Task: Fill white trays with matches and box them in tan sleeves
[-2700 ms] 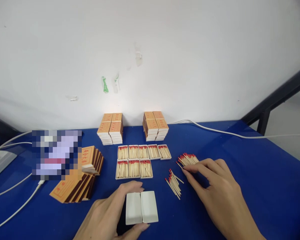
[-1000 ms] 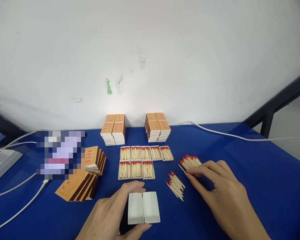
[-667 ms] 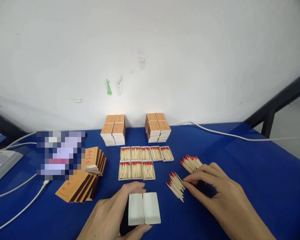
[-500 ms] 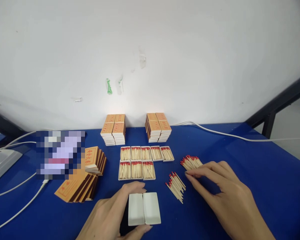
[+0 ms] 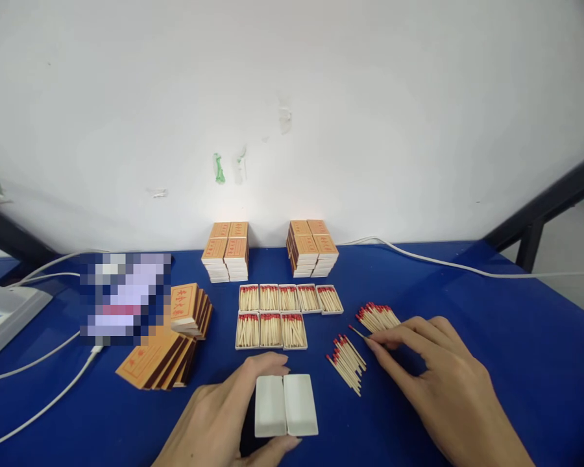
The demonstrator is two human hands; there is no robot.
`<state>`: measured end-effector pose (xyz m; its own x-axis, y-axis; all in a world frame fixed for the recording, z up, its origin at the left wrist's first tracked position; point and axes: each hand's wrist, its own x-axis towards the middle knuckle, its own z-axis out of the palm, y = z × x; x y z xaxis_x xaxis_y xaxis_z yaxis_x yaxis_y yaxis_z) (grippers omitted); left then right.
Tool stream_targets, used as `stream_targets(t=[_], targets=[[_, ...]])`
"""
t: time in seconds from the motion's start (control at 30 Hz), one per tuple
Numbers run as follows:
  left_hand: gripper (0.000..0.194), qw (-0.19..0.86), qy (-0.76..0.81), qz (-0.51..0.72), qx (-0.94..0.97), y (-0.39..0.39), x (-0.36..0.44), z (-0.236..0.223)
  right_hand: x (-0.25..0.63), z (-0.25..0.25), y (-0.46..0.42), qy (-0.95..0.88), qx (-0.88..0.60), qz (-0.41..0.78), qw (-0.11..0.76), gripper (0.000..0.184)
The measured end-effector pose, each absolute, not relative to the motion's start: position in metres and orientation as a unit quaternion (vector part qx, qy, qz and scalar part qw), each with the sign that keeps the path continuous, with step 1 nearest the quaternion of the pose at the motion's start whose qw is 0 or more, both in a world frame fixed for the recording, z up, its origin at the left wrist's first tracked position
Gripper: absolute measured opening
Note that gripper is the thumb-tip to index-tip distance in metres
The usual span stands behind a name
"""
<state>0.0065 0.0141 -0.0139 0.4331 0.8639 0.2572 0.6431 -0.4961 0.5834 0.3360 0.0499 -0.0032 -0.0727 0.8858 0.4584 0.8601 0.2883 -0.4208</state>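
My left hand (image 5: 224, 421) is curled around two white matchbox trays (image 5: 285, 405) that lie side by side, bottoms up, on the blue table (image 5: 491, 311). My right hand (image 5: 435, 370) rests flat with fingers stretched out, its fingertips touching the near end of a pile of red-tipped matches (image 5: 377, 316). A second, smaller bunch of matches (image 5: 348, 355) lies just left of those fingers. Behind them stand several open trays filled with matches (image 5: 282, 311) in two rows.
Two stacks of orange matchboxes (image 5: 226, 250) (image 5: 314, 246) stand against the white wall. Leaning piles of orange box sleeves (image 5: 170, 340) lie at the left beside a blurred patch. White cables (image 5: 34, 363) (image 5: 467, 266) cross the table; a grey device (image 5: 4, 314) sits far left.
My right hand slid to the smaller match bunch and back to the far pile, leaving that bunch more gathered. My left hand has kept hold of the two trays.
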Motion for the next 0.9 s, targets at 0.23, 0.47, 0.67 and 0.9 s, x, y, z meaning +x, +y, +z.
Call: stream_targets(t=[0.23, 0.47, 0.67, 0.9], targets=[[0.08, 0.207, 0.469, 0.239, 0.825, 0.014, 0.005, -0.008, 0.335, 0.005, 0.048, -0.731, -0.586, 0.011, 0.349, 0.036], [0.076, 0.206, 0.465, 0.243, 0.826, 0.014, 0.005, -0.008, 0.339, -0.003, 0.05, -0.726, -0.599, -0.01, 0.339, 0.034], [0.074, 0.217, 0.468, 0.255, 0.818, 0.013, 0.005, -0.006, 0.334, 0.004, 0.047, -0.744, -0.584, 0.076, 0.317, 0.031], [0.072, 0.227, 0.473, 0.274, 0.806, 0.013, 0.006, -0.008, 0.335, 0.006, 0.047, -0.728, -0.594, 0.054, 0.338, 0.035]])
